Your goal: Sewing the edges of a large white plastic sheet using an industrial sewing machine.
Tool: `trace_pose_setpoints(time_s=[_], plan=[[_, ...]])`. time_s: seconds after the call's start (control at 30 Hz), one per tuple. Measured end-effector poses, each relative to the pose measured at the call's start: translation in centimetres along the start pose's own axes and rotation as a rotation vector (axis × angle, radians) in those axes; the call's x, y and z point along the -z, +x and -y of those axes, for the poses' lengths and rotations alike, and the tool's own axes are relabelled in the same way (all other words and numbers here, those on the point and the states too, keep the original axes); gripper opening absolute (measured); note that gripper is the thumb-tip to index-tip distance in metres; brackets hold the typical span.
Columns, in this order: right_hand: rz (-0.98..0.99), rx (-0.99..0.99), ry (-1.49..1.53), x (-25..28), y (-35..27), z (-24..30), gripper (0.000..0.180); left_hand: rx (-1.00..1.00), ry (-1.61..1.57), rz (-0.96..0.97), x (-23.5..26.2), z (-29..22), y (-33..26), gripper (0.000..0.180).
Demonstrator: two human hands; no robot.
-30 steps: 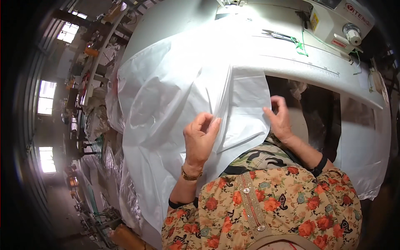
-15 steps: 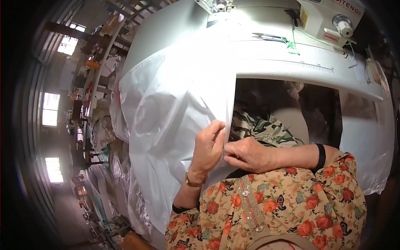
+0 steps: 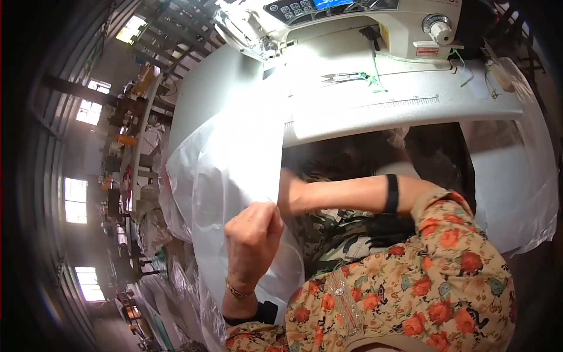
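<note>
**Left hand pinching the white fabric at the desk edge**

The left hand (image 3: pixel 253 234) is clenching around the lower edge of the white fabric (image 3: pixel 234 158), with its fingers curled shut on the cloth in front of the person's chest. A thin bracelet is sitting at the wrist just below it. The right forearm is reaching across from the right, wearing a dark band, and its hand is passing behind the fabric's edge, so whether that hand is gripping or loose cannot be told.

The fabric is hanging from the desk (image 3: pixel 404 111) down over its front edge and into the person's lap, spreading out to the left; its upper part is lying flat on the desk, running up toward the needle end of the sewing machine (image 3: pixel 352 23). The machine is standing along the far side of the desk. A pair of small thread snips (image 3: pixel 343 76) is lying on the desk just in front of the machine, well apart from both hands, with a green thread (image 3: pixel 375 73) trailing beside it.
</note>
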State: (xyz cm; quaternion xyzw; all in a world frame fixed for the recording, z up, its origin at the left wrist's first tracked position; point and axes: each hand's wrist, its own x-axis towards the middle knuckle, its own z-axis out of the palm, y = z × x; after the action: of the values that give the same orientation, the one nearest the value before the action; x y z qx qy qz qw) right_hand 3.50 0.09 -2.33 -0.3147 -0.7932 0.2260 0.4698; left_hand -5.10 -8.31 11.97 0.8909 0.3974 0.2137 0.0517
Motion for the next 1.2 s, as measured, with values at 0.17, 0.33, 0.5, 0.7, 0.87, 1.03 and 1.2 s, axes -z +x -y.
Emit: trace_pose_setpoints(time_s=[0.17, 0.33, 0.5, 0.7, 0.87, 1.03, 1.2], plan=[[-0.015, 0.302, 0.308, 0.9, -1.1, 2.2, 0.019, -0.053, 0.080, 0.261, 1.7, -0.3, 0.5, 0.012], [0.444, -0.433, -0.188, 8.1, -3.6, 0.5, 0.028, -0.040, -0.097, 0.389, -2.0, 2.7, -1.0, 0.008], [-0.096, 0.141, -0.517, 12.0, -2.3, -1.5, 0.021, 0.089, -0.593, 0.623, -2.6, 4.8, 1.3, 0.008], [0.068, 0.300, -0.400, 12.3, -2.9, -5.8, 0.006, 0.063, -0.170, 0.236, -4.7, 10.5, 10.5, 0.026], [-0.004, 0.343, -0.221, 11.3, -2.3, -5.4, 0.008, 0.162, 0.404, 0.209, -8.2, 18.8, 12.9, 0.037], [0.094, 0.276, -0.248, 12.1, -2.4, -5.6, 0.015, 0.190, 0.658, 0.200, -8.9, 19.8, 17.7, 0.034], [0.083, 0.280, -0.246, 11.9, -2.3, -5.6, 0.016, 0.102, 0.600, -0.018, -10.3, 16.6, 20.5, 0.012]])
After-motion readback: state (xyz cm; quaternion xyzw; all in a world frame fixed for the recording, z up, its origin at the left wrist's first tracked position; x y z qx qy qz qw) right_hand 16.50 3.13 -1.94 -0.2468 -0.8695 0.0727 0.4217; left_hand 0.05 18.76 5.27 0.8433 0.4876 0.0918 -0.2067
